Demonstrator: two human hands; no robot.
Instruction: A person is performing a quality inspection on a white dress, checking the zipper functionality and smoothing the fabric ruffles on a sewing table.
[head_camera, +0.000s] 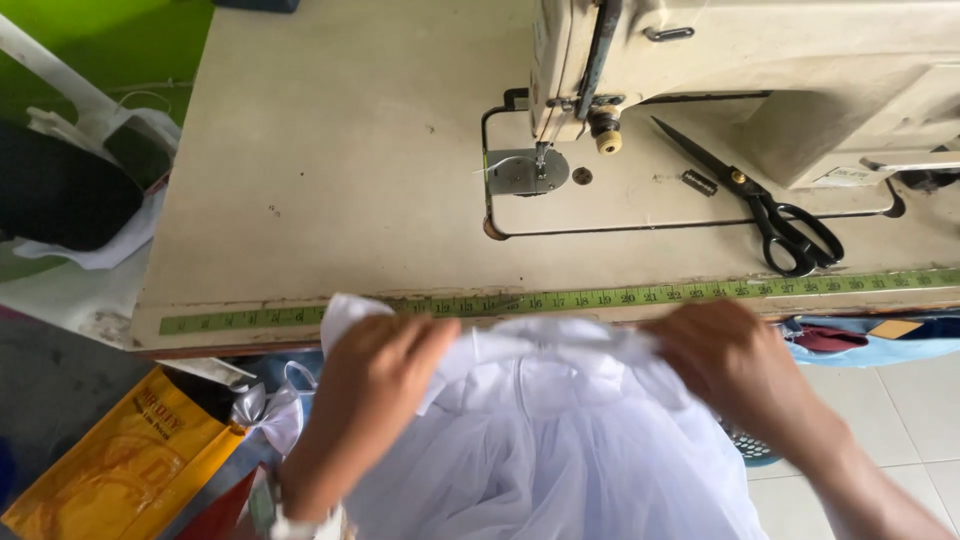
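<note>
White tulle garment (545, 440) sits at the near edge of the sewing table (340, 170), stretched between both hands, its upper edge just short of the green measuring tape (620, 296) that runs along the table front. Left hand (385, 365) is clenched on the left end of the folded white band; right hand (730, 360) pinches the right end. Skirt part hangs down off the table toward the person.

Progress, as I judge it: fabric is being held up and straightened, not yet fed in. Nothing lies under the needle (541, 160) of the cream sewing machine (760, 70), and the plate there is bare. Black scissors (765, 210) lie untouched, far right, on the machine bed. So stitching or trimming looks still undone; only the positioning is in hand.

Yellow bag (120, 455) lies near left on the floor.
</note>
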